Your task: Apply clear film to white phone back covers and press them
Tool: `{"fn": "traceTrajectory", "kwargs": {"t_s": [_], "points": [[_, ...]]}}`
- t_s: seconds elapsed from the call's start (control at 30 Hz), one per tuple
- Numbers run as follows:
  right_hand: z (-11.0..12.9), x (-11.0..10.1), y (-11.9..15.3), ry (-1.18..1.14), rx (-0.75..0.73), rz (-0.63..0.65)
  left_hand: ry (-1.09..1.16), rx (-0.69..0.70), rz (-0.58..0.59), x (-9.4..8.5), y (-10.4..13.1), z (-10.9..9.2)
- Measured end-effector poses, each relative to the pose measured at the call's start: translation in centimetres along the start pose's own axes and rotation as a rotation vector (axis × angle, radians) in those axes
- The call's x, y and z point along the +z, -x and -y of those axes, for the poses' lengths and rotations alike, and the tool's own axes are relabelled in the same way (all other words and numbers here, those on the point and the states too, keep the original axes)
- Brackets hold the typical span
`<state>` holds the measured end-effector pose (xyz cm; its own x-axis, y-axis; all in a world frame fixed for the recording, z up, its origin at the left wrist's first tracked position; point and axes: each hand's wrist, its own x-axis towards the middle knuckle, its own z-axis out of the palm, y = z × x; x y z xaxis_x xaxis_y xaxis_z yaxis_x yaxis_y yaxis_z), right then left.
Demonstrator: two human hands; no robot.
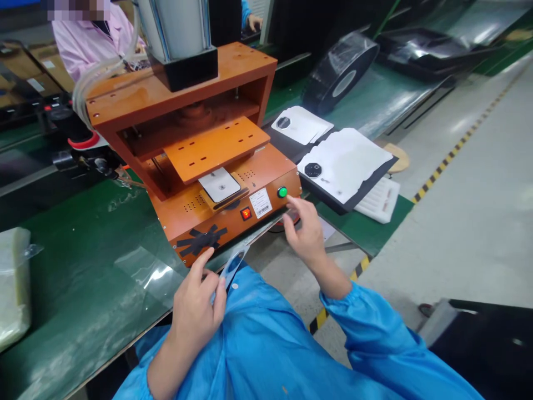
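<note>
An orange press machine stands before me on the bench. A white panel lies in its fixture, partly below the raised orange plate. My left hand pinches a thin glossy panel with a dark round spot; its index finger points toward black tape strips on the machine's front. My right hand holds nothing, its fingers apart. Its index fingertip is just below the green button; whether they touch, I cannot tell. Left of the button is a lit red switch.
White panels with dark round spots lie on black trays to the right, by a white slotted block. Behind them stands a large black roll. A plastic-wrapped stack sits far left. A person in pink is behind the machine.
</note>
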<state>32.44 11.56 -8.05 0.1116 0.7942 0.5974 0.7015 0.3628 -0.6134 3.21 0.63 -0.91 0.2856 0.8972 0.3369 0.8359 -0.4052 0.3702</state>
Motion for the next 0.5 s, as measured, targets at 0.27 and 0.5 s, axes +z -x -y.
{"fn": "traceTrajectory", "kwargs": {"t_s": [0.27,0.5], "points": [[9.0,-1.1,6.6,-0.647,0.195,0.330,0.655,-0.283,-0.081,1.4,-0.9,-3.3],[-3.3,-3.4,-8.6,-0.265,0.328,-0.428,0.428,-0.145,-0.247,0.4,3.0,1.0]]}}
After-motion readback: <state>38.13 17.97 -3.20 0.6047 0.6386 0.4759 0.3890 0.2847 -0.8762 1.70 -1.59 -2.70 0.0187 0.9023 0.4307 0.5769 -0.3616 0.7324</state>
